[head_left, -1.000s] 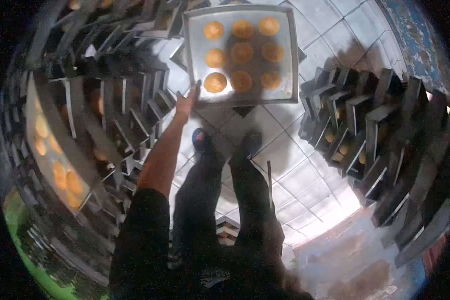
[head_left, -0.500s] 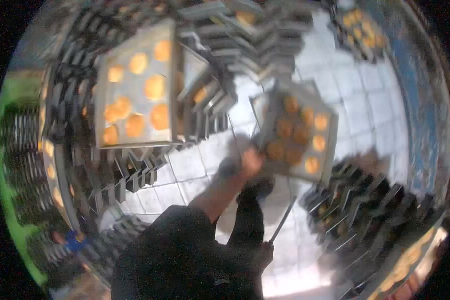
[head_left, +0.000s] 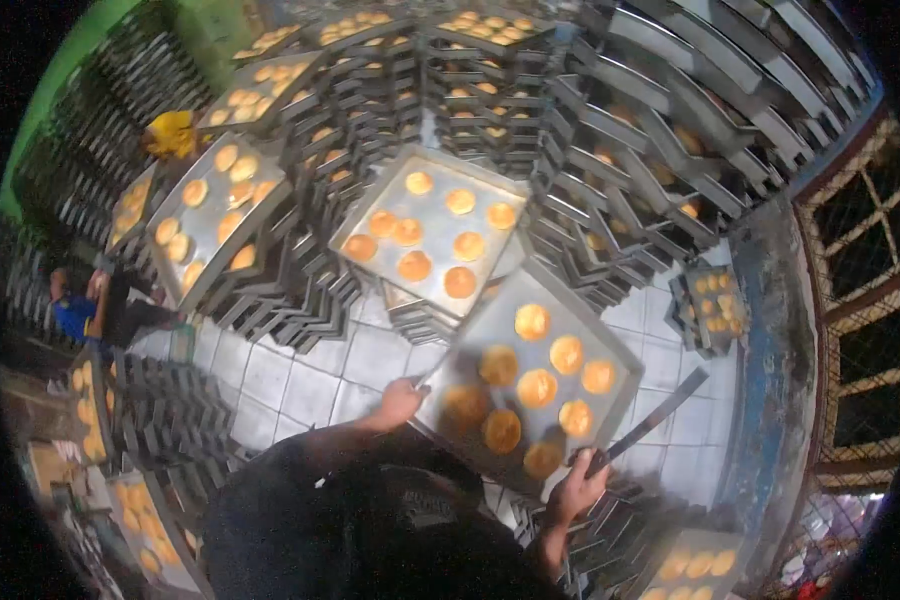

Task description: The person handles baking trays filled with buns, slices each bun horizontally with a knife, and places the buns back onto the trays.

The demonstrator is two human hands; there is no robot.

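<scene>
My left hand [head_left: 402,403] is closed on the left edge of a metal baking tray [head_left: 570,315]. Round golden buns [head_left: 537,388] lie spread over this tray, some in shadow. At its near right corner, my right hand [head_left: 577,490] is wrapped around the dark handle of a long, flat-bladed spatula [head_left: 660,415]. That hand also seems to touch the tray's edge. The blade points up and to the right, beyond the tray. Just past the held tray, another tray of buns [head_left: 435,265] tops a stack.
Tall zigzag stacks of trays [head_left: 300,290] stand on the left, at the back and on the right. A small tray stack [head_left: 710,305] sits by the blue wall [head_left: 765,400]. A person in blue [head_left: 75,315] is at the left. White floor tiles [head_left: 305,385] show between stacks.
My view has turned. The tray in my left hand has come nearer and now lies flatter before me. My right hand, with the spatula, has come up to the tray's near right corner.
</scene>
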